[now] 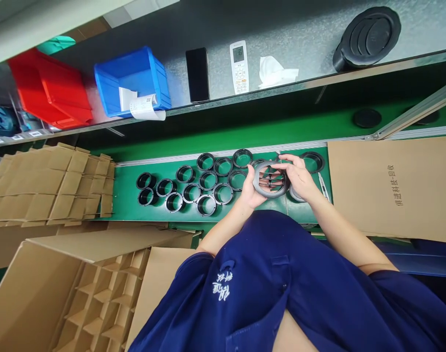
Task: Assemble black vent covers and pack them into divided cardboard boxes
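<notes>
A dark grey round ring (259, 187) with thin bars across its opening is held up in front of my body. My left hand (251, 190) grips it from the left, with fingers showing behind the opening. My right hand (299, 177) closes on its upper right rim. Several black rings (207, 205) stand on the green bench to the left of my hands. Beyond my right hand lies another black ring (313, 161), and a box cutter (323, 187) rests close to that wrist. A grey round part (296, 195) is partly hidden under my right hand.
Stacked cardboard dividers (35, 186) are at the left, above an open carton (57, 254) with dividers inside. A flat cardboard sheet (366, 190) covers the right. The shelf holds a red bin (54, 93), blue bin (131, 73), phone (197, 75), remote (239, 68) and black round part (371, 36).
</notes>
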Demonstrator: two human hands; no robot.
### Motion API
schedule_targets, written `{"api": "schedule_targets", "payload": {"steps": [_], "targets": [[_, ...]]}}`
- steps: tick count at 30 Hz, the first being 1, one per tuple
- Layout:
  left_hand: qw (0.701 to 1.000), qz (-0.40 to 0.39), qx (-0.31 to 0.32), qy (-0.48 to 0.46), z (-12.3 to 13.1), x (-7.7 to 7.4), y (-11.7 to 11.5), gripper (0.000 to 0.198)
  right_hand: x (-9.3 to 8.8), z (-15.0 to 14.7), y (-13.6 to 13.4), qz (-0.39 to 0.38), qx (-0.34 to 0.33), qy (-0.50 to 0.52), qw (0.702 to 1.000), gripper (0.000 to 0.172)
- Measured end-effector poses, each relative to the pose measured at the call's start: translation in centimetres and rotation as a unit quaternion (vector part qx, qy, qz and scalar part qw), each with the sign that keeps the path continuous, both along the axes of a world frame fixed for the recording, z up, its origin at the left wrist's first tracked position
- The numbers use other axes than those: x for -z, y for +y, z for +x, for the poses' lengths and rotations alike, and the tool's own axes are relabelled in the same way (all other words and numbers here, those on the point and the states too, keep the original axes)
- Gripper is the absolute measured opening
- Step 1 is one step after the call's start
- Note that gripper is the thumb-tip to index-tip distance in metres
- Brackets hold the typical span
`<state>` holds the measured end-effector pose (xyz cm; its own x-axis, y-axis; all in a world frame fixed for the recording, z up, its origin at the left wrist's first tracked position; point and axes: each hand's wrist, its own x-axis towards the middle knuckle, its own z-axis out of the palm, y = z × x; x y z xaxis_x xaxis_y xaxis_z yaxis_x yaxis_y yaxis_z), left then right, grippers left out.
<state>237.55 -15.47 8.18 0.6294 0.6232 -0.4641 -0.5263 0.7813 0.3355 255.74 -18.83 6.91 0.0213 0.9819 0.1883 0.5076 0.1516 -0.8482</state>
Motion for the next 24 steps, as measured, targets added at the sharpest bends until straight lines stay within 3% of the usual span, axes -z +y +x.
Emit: {"api": "schedule_targets", "payload": {"steps": [5, 8, 11, 15, 19, 21, 24], "targets": [[1.000, -0.004, 0.005, 0.021, -0.2, 0.6, 0.1, 0.084, 0.6, 0.1, -0.4, 0.013, 0.005, -0.033, 0.999, 0.067], [0.998, -0.026, -0.020, 0.050, -0.2, 1.2, 0.1, 0.081, 1.9, -0.7, -1.1, 0.039, -0.081, -0.139, 0.986, 0.064], [0.995, -0.041, -0.012, 0.090, 0.0, 1.8, -0.3, 0.078, 3.2, -1.5, -1.6, -0.001, -0.162, -0.215, 0.963, 0.083], [0.991, -0.056, 0.044, 0.114, 0.9, 2.8, -0.6, 0.077, 4.4, -1.6, -1.7, -0.113, -0.184, -0.182, 0.959, 0.106], [0.989, -0.061, 0.061, 0.117, 1.9, 3.8, -0.2, 0.078, 5.8, -0.6, -1.0, -0.114, -0.214, -0.155, 0.958, 0.116], [0.985, -0.074, 0.076, 0.136, 2.1, 4.1, 0.4, 0.079, 7.2, 1.2, 0.2, -0.106, -0.167, -0.165, 0.966, 0.116], [0.975, -0.083, 0.095, 0.181, 2.2, 4.7, 1.6, 0.076, 10.6, 5.9, 3.0, -0.150, 0.031, -0.221, 0.963, 0.111]]}}
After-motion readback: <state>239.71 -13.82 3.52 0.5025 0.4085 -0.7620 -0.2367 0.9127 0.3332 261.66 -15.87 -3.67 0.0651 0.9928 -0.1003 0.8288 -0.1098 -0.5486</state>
